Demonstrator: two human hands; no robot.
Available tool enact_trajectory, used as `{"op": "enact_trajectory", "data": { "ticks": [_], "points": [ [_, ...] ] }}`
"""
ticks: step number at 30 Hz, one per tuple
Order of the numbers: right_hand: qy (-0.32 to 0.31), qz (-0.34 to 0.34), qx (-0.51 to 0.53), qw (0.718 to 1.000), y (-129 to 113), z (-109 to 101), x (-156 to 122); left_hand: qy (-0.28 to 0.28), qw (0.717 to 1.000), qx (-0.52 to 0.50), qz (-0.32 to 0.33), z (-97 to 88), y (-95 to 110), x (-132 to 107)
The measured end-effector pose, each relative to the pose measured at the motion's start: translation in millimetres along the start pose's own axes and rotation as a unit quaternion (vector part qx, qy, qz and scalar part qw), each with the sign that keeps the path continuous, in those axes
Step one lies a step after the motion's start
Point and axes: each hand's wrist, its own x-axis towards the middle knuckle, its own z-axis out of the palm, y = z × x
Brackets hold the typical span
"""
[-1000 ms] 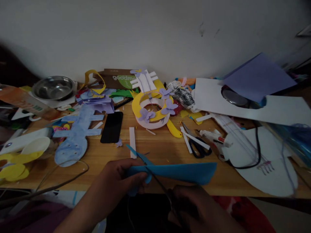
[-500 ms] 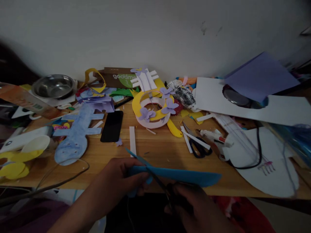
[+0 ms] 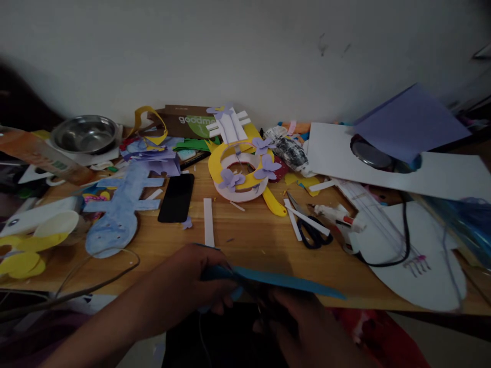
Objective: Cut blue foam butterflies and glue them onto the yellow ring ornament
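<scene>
At the table's front edge, my left hand (image 3: 203, 286) pinches the left end of a blue sheet of paper (image 3: 284, 279). My right hand (image 3: 295, 317) is wrapped round a dark pair of scissors (image 3: 259, 296), whose blades meet the sheet close to my left fingers. The blades look nearly closed, though dim light and my fingers hide part of them. The sheet's free end stretches to the right above my right hand. A white paper strip (image 3: 208, 222) lies just beyond my left hand.
Behind stands a yellow ring with purple paper flowers (image 3: 245, 176). A phone (image 3: 176, 198) and a blue paper guitar shape (image 3: 113, 232) lie left. Second scissors (image 3: 314, 235), a glue gun (image 3: 337, 217) and a white guitar-shaped cutout (image 3: 422, 286) lie right. A cable (image 3: 76, 294) crosses the front left.
The scissors' blades have closed on the blue paper; the upper blade no longer sticks up past my left fingers. The paper's right end has tilted and dropped slightly.
</scene>
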Motion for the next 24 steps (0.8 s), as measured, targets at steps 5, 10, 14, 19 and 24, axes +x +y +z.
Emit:
{"op": "enact_trajectory", "data": {
  "ticks": [5,10,14,19,24],
  "points": [
    [0.077,0.006,0.046,0.996,16,20,17,0.010,0.998,-0.028,0.055,-4.2,-13,3],
    [0.146,-0.120,0.080,0.979,38,18,78,0.064,0.968,-0.220,0.102,2.2,-49,7],
    [0.150,-0.142,0.069,0.976,50,8,103,0.151,0.953,-0.248,0.083,7.0,-76,8],
    [0.186,-0.173,-0.130,0.958,56,-2,71,0.255,0.957,-0.129,0.043,6.5,-96,4],
    [0.150,-0.022,-0.339,0.929,34,-11,57,0.353,0.932,-0.018,0.080,10.7,-92,23]
  ]
}}
